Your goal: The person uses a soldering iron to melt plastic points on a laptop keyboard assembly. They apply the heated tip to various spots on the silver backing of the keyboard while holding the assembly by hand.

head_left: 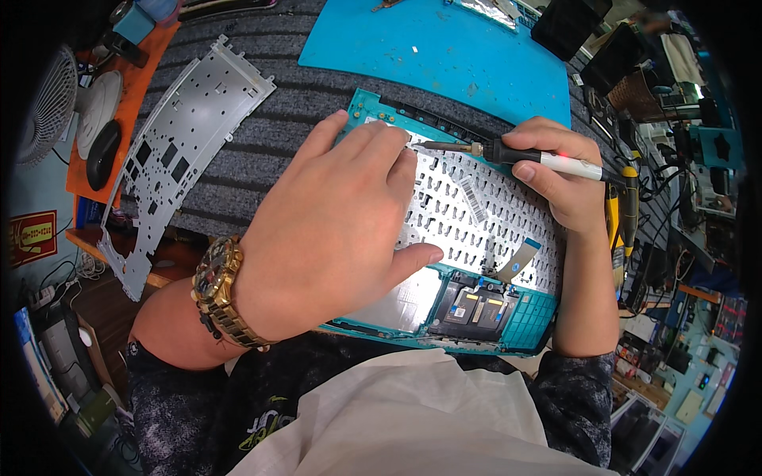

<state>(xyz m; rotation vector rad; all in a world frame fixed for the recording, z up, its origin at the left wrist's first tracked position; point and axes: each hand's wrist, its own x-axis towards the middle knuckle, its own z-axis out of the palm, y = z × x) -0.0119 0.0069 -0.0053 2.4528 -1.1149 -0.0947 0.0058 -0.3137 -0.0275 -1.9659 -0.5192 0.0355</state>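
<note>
Panel (198,99) left of laptop casing (533,311); mat (436,59) behind casing; fan (51,111) left of panel.

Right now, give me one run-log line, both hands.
Left hand: spread over keyboard panel; right hand: gripping soldering iron; tip: near left hand, contact unclear; left of panel: perforated metal plate

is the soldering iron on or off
On, it seems: a red light glows on the handle of the soldering iron held in the right hand. Whether its tip is hot, the picture cannot tell.
</note>
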